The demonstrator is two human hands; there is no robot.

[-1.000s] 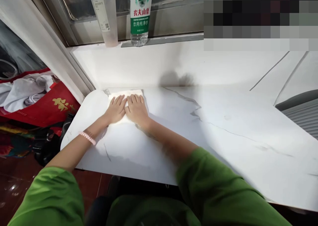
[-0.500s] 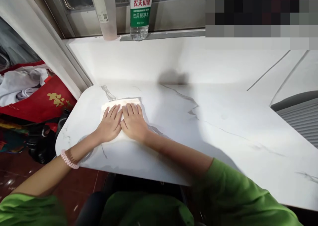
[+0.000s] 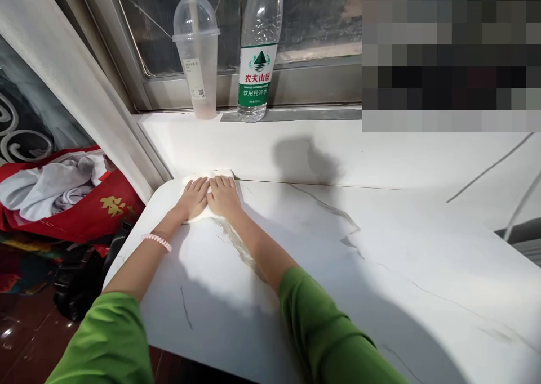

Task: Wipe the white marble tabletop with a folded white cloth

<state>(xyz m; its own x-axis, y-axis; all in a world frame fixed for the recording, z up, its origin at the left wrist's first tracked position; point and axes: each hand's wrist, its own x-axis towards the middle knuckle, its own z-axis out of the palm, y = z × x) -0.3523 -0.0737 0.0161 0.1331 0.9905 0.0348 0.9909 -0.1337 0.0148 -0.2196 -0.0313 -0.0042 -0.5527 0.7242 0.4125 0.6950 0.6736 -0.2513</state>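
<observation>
A white cloth (image 3: 206, 214) lies on the white marble-patterned tabletop (image 3: 304, 260), its far edge up against the wall. My left hand (image 3: 194, 200) rests flat on the left part of the cloth, fingers stretched forward. Beside it, my right hand (image 3: 224, 197) presses flat on the right part, also with straight fingers. The two hands touch or nearly touch at the thumbs. Much of the cloth is hidden beneath them. Around my left wrist is a pink coiled band (image 3: 157, 241).
On the window ledge stand a clear plastic cup (image 3: 206, 80) with a domed lid and straw, and a water bottle (image 3: 256, 74). A red bag (image 3: 95, 212) of white fabric sits left of the table's rounded end. A black bag (image 3: 74, 282) is below it.
Both hands and the cloth have slid away from me across the tabletop to the wall edge. The camera view has tilted up, showing more of the cup and bottle.
</observation>
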